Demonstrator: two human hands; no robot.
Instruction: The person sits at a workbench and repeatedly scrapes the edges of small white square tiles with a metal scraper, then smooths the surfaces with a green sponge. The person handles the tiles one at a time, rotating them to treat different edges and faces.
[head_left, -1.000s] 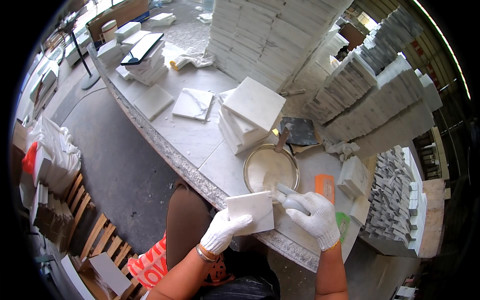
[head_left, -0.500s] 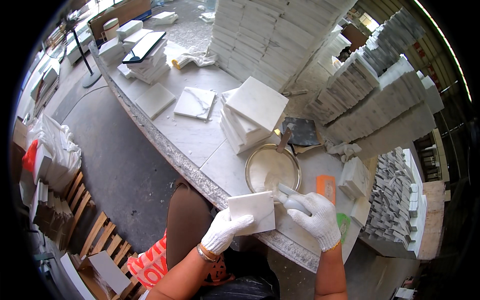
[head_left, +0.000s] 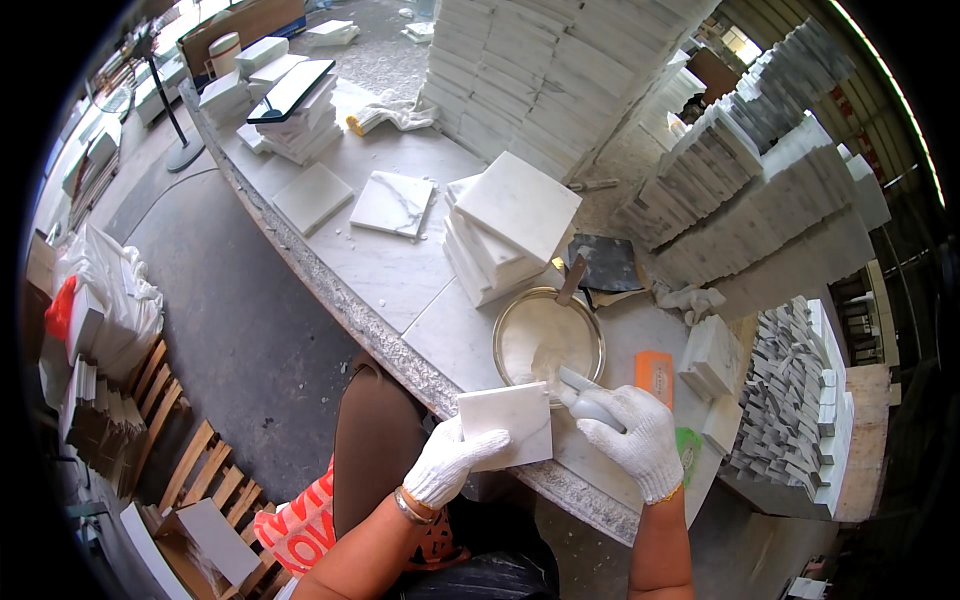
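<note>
My left hand (head_left: 452,464), in a white knit glove, grips a white marble tile (head_left: 510,420) by its lower left side, thumb across its face. My gloved right hand (head_left: 634,436) is closed round the pale grey handle of a putty knife (head_left: 592,408). The knife's blade points up and left, close to the tile's upper right corner and over the near rim of a round metal pan (head_left: 497,352). Cream-coloured paste (head_left: 535,330) lies in the pan, and another tool with a brown handle (head_left: 571,280) leans on its far rim.
Beyond the pan stands a stack of white tiles (head_left: 515,210); two loose tiles lie left of it. An orange block (head_left: 654,378) and a green object (head_left: 687,450) sit near my right hand. Tall tile stacks (head_left: 540,70) rise at the back. The table's rough edge (head_left: 400,365) runs diagonally.
The whole view has shifted very slightly. Both hands keep their hold on the tile and the putty knife, with no clear movement between them.
</note>
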